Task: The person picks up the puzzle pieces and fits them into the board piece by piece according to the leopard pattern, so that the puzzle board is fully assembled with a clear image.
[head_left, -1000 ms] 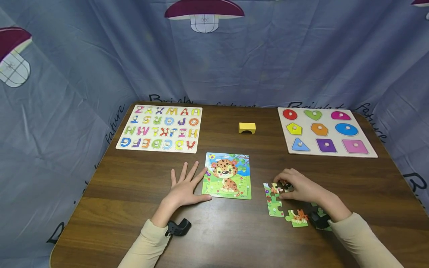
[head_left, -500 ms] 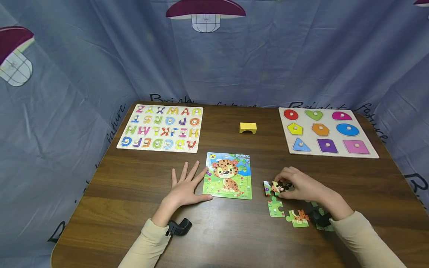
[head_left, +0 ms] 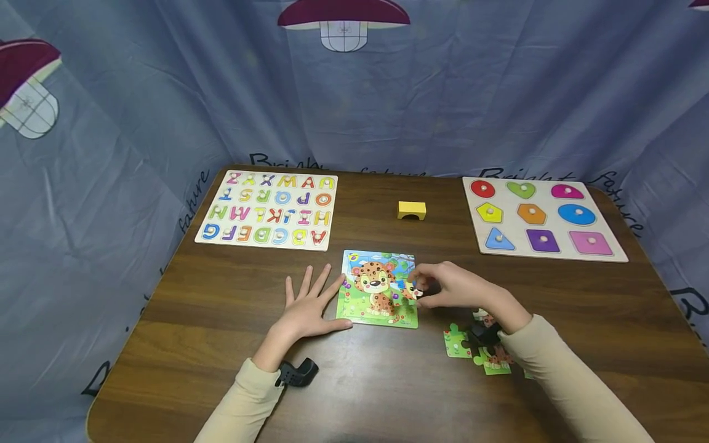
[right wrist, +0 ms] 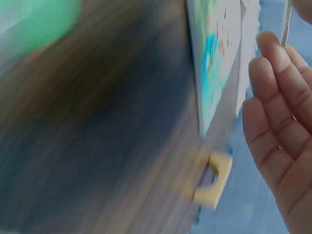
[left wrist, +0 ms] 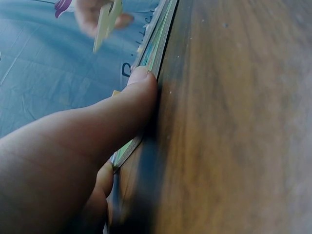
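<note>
Head view: a blue curtain (head_left: pixel 365 111) fills the upper frame behind the wooden bench (head_left: pixel 354 394), where my hands are. Toward the upper right lies the shape board (head_left: pixel 510 223), toward the upper left the letter board (head_left: pixel 255 189), and mid-frame the leopard puzzle (head_left: pixel 354 307).

My left hand (head_left: pixel 303 317) lies left of that puzzle, fingers straight and spread, holding nothing; the forefinger and thumb appear to touch its left edge. My right hand (head_left: pixel 451 286) is at the puzzle's right edge, thumb and fingers closed in a pinch. The yellow block (head_left: pixel 412 210) stands beyond, above centre. Loose pieces (head_left: pixel 456 342) lie at lower right, some hidden under my right forearm.

Smallest is the jigsaw section (head_left: pixel 410 290) in that pinch, seemingly more than one piece linked. A moment ago it was down among the loose ones; now it is over the right part of the leopard puzzle. The left wrist view shows it raised clear of the surface, so I judge it carried across but not set down.
</note>
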`<state>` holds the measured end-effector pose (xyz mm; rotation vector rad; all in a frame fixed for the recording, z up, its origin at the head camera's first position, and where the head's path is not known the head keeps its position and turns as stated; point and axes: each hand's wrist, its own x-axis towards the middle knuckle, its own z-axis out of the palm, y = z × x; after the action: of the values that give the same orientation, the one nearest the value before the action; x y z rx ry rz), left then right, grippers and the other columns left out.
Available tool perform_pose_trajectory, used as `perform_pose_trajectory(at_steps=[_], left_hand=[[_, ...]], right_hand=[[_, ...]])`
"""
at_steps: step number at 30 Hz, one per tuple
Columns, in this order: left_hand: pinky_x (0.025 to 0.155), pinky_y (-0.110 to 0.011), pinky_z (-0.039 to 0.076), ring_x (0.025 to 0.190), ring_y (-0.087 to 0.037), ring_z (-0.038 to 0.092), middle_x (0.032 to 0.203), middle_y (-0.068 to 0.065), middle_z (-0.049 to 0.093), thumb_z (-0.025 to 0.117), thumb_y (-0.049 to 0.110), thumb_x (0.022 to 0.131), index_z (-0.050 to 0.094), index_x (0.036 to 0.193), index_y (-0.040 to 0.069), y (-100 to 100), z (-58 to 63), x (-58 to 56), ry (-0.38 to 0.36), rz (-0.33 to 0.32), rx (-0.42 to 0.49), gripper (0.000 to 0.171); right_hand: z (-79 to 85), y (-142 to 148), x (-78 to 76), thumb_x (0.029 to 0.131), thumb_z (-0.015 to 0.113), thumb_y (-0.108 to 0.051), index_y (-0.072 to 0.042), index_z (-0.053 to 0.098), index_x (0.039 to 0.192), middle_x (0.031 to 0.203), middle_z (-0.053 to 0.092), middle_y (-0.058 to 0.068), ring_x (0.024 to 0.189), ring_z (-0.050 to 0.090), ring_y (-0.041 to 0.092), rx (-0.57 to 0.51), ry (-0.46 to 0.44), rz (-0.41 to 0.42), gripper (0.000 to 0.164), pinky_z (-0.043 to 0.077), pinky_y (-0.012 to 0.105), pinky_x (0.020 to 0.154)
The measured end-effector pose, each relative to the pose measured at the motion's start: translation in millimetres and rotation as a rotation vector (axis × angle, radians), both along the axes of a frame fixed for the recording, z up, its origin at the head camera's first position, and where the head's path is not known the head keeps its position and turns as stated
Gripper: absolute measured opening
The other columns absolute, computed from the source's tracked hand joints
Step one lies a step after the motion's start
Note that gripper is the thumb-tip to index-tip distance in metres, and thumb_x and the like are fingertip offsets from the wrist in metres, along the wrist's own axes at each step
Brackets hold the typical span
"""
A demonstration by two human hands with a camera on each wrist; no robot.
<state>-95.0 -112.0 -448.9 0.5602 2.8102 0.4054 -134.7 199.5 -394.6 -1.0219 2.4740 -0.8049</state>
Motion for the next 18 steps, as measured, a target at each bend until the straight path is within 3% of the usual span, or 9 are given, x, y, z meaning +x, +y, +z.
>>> perform_pose_trajectory(at_steps=[4, 8, 18], left_hand=[[0.096, -0.063, -0.012, 0.135, -0.033, -0.009, 0.152, 0.0, -0.001, 0.046, 0.076, 0.071, 0.015, 0.145, 0.033, 1, -0.4, -0.9, 0.002, 0.005, 0.004, 0.091], [0.096, -0.062, -0.012, 0.135, -0.033, -0.009, 0.152, 0.0, -0.002, 0.045, 0.077, 0.071, 0.013, 0.145, 0.034, 2, -1.1, -1.2, 0.0, 0.0, -0.003, 0.091], [0.096, -0.062, -0.011, 0.135, -0.032, -0.008, 0.151, 0.001, -0.001, 0.042, 0.079, 0.07, 0.013, 0.145, 0.034, -1, -0.6, -0.7, 0.018, -0.003, -0.03, 0.092]], right_hand=[[-5.2, -35, -11.4, 0.075, 0.073, -0.024, -0.007, 0.06, 0.101, 0.074, 0.055, -0.002, 0.065, 0.049, 0.014, 0.012, 0.032, 0.037, 0.033, 0.04, 0.023, 0.057], [-14.6, -60, -17.1, 0.074, 0.073, -0.023, -0.006, 0.06, 0.099, 0.07, 0.053, -0.004, 0.061, 0.045, 0.008, 0.047, 0.046, -0.023, 0.033, 0.039, 0.023, 0.057], [-24.5, -91, -18.2, 0.075, 0.073, -0.025, -0.003, 0.06, 0.1, 0.066, 0.053, -0.007, 0.056, 0.046, 0.006, 0.097, 0.087, -0.086, 0.035, 0.04, 0.023, 0.055]])
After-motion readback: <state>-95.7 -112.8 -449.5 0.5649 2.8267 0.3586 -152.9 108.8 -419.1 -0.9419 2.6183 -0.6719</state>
